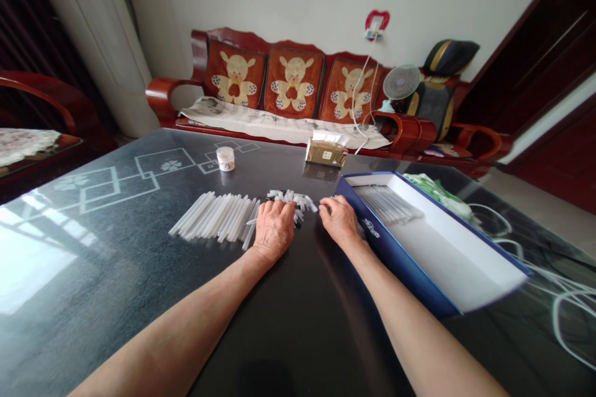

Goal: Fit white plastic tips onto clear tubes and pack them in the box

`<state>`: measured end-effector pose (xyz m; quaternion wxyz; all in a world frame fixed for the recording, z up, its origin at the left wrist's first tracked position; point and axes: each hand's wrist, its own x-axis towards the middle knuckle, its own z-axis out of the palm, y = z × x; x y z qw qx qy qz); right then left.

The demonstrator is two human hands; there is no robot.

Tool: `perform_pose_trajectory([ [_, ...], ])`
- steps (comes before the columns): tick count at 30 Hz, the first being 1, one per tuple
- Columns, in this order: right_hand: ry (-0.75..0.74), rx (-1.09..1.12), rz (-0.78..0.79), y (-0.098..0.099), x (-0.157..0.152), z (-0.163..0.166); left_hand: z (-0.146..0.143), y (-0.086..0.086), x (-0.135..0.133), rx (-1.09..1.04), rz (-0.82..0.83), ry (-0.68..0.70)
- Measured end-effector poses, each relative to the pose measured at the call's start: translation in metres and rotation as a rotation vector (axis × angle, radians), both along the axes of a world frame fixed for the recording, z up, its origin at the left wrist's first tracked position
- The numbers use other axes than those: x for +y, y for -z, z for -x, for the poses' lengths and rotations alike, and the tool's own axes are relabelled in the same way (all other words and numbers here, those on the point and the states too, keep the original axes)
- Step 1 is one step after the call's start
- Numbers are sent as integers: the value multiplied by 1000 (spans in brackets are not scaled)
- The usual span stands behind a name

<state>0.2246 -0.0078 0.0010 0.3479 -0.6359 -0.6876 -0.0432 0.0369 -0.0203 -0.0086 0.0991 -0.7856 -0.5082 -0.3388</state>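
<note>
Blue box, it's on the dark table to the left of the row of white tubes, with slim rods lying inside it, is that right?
Not quite, the side is wrong: the head view shows the blue box to the right of the row of white tubes. It is on the dark table, with slim rods lying inside it.

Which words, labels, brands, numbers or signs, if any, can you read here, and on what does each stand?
None can be read for certain.
Blue box: white logo on its side, too blurred.
Gold tissue box: pale front label, too small.
Small lidded jar: printed marks, too small to tell.
</note>
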Motion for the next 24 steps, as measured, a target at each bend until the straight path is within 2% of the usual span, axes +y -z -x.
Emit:
perform_pose_trajectory([
  [4,56,-150,77,-1,17,6,-1,0,0,0,4,12],
  [9,81,-205,62,8,20,10,-1,0,0,0,14,25],
  [13,-24,-81,12,7,6,5,-2,0,0,-3,14,48],
  [17,-178,172,-28,7,-15,4,-3,0,-1,7,23,69],
  [21,-223,394,32,14,-30,9,-3,0,-2,38,30,102],
  [24,-245,433,5,15,-32,11,-3,1,-1,63,48,121],
])
